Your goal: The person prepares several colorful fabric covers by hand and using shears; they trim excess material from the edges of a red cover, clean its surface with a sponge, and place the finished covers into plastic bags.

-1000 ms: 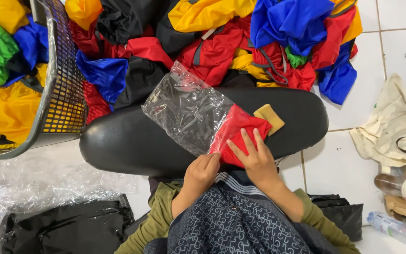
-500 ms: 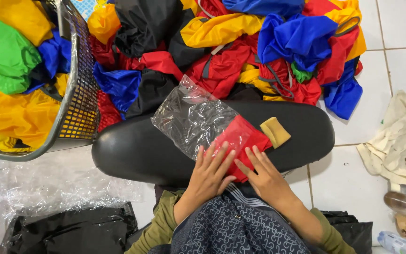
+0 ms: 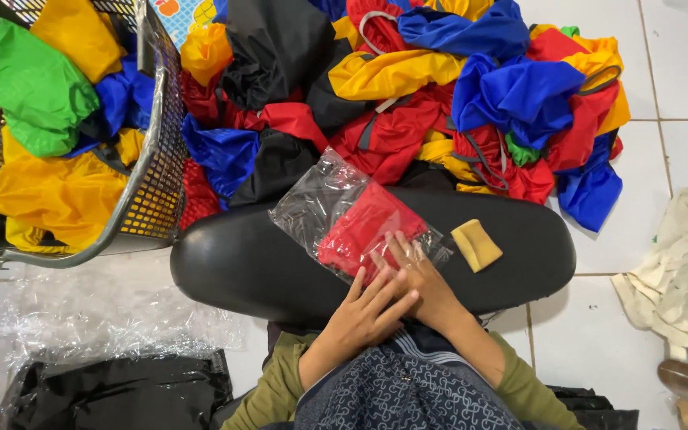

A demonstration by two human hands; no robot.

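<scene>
Far left, the wire basket [image 3: 153, 199] stuffed with green, yellow and blue cloth is cut off by the edge, and below it some crinkly clear plastic sheeting [image 3: 97, 326] and a black bag [image 3: 113, 390] are hard to make out. My left hand [image 3: 364, 310] lies flat, fingers [image 3: 388, 287] spread open, on the near end of the clear plastic bag [image 3: 320, 199] on the black padded bench [image 3: 248, 271]. The folded red cloth [image 3: 364, 227] sits inside, long axis running up-right toward the pile of coloured fabric [image 3: 439, 95]. My right hand [image 3: 424, 279] presses beside it, fingers flat, gripping nothing. A yellow folded pad [image 3: 475, 245] lies just right. My forearms hide the bench's near edge.
</scene>
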